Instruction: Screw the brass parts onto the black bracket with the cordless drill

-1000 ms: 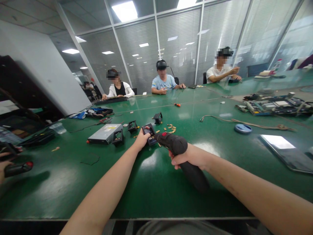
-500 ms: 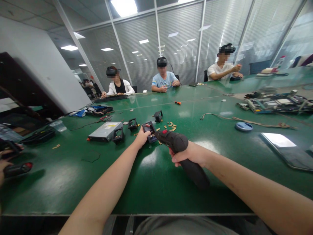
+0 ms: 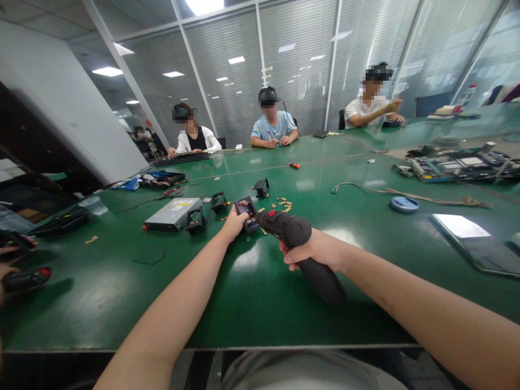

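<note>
My left hand (image 3: pixel 235 222) grips a black plastic bracket (image 3: pixel 251 223) on the table, thumb over its inner side. Small light and brass-coloured parts show inside the bracket. In my right hand (image 3: pixel 303 252) is a black cordless screwdriver (image 3: pixel 298 232) with a red mark on top, its fingers wrapped round the handle. The tool's nose points left into the bracket; whether its tip touches a screw is hidden. Just beyond lie several small brass-coloured pieces (image 3: pixel 287 206). Further black brackets stand nearby: one behind (image 3: pixel 261 187) and two to the left, a farther one (image 3: pixel 218 201) and a nearer one (image 3: pixel 195 221).
A silver disc drive (image 3: pixel 173 214) lies left on the green table (image 3: pixel 264 309). To the right are a blue round lid (image 3: pixel 404 204), a cable (image 3: pixel 422 194), a phone-like slab (image 3: pixel 475 244) and circuit boards (image 3: pixel 467 165). Another person's hand with a tool (image 3: pixel 26 279) is at far left.
The view has shifted slightly, so the table sits a little higher in the picture. Both hands keep their hold, the screwdriver still at the bracket. The person opposite has brought their hands closer together.
</note>
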`<state>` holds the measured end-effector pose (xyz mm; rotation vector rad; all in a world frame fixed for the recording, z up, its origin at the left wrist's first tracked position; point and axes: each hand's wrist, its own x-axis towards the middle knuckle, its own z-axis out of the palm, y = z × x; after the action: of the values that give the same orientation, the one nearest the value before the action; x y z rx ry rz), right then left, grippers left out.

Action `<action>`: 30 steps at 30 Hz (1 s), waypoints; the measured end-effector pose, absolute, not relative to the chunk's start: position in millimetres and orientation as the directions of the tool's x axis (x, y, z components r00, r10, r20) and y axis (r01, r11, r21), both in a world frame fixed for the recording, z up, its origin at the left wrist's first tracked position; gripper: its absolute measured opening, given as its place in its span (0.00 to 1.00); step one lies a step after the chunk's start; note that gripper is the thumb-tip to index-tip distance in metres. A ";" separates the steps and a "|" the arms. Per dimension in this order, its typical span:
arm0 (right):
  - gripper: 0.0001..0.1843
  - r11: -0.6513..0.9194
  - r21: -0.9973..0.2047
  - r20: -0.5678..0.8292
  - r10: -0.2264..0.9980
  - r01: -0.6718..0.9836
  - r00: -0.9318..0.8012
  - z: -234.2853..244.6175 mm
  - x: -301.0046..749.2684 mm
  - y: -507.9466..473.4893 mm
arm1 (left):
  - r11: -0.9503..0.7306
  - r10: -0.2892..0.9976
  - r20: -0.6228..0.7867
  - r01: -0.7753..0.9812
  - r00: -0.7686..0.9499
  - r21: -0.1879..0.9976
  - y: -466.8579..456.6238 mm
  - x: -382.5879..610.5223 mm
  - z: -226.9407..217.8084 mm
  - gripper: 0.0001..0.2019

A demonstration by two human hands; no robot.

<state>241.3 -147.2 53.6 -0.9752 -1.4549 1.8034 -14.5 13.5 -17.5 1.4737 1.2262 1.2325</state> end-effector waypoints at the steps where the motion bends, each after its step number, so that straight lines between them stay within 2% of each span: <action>1: 0.14 -0.204 -0.979 -0.164 0.828 -0.015 -0.537 54.5 241.1 -147.7 | -0.167 0.986 0.163 0.168 0.038 0.971 13.2 -14.4 -17.2 0.24; 30: 0.15 -0.221 -0.975 -0.169 0.825 -0.032 -0.540 52.8 241.3 -147.4 | -0.160 0.987 0.158 0.193 0.023 0.968 14.9 -15.6 -18.5 0.24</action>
<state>241.3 -147.4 52.8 -0.9662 -1.4297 1.8237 -15.6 14.9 -18.5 1.4782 1.2663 1.2229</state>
